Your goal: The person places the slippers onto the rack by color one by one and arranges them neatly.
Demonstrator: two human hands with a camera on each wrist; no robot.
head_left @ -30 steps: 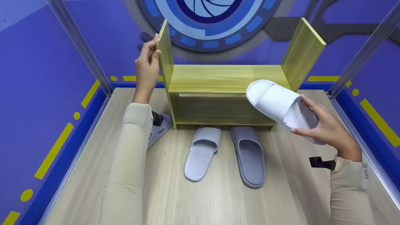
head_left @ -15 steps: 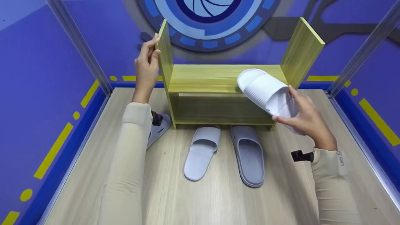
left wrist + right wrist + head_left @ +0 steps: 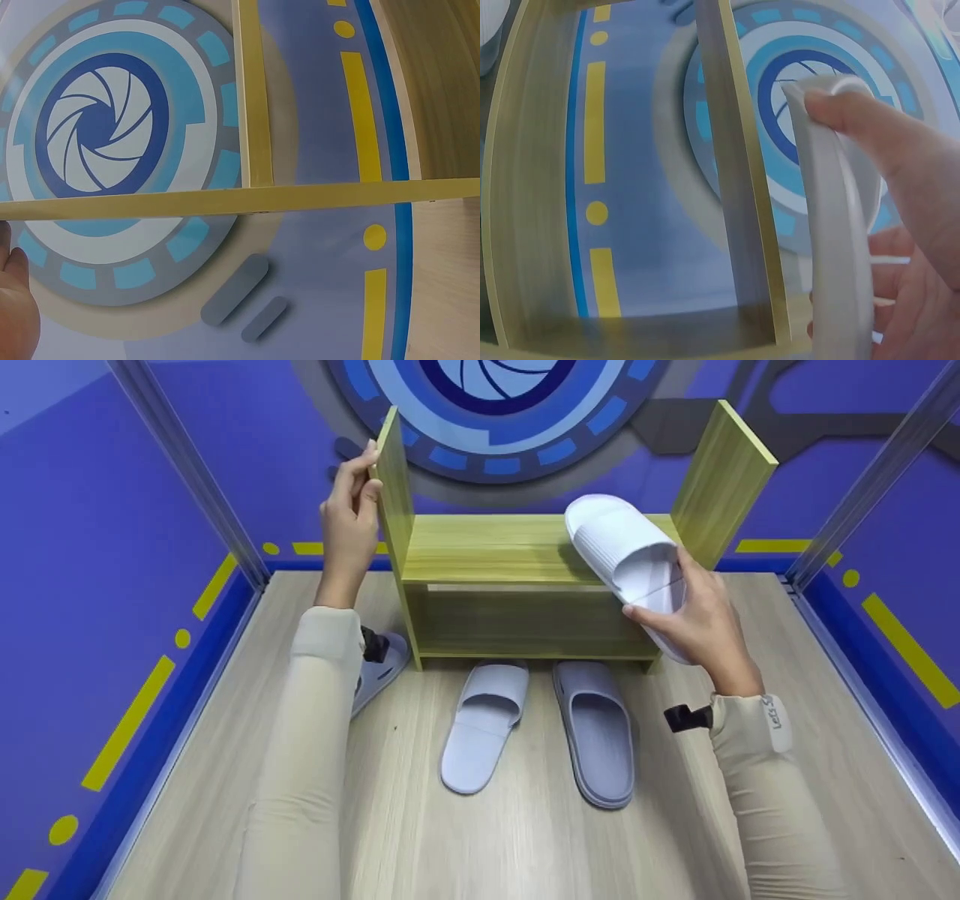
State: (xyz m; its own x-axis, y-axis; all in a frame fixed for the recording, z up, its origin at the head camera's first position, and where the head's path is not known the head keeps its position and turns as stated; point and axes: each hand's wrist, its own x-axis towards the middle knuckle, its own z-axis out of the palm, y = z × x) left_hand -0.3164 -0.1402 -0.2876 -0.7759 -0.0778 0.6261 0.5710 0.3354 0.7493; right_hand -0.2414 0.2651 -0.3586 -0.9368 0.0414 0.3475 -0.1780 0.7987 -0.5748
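A white slide slipper [image 3: 616,544] with a ribbed strap is gripped near its heel by my right hand [image 3: 705,622]. Its toe points up and left, above the right part of the upper board of a wooden shoe rack [image 3: 487,547]. In the right wrist view the thumb presses one face of the slipper [image 3: 832,225], the fingers curled behind. My left hand [image 3: 351,521] holds the front edge of the rack's left side panel [image 3: 394,480] with bent fingers and thumb. Only part of the left hand [image 3: 16,307] shows in the left wrist view.
On the floor before the rack lie a light grey slipper [image 3: 484,731] and a darker grey slipper [image 3: 600,742]. Another grey slipper [image 3: 381,671] lies by the rack's left foot, partly hidden by the left wrist. Blue printed walls [image 3: 120,547] enclose the wooden floor.
My right hand has carried the white slipper left and upward, from right of the rack to above its upper board. The left hand stays on the side panel.
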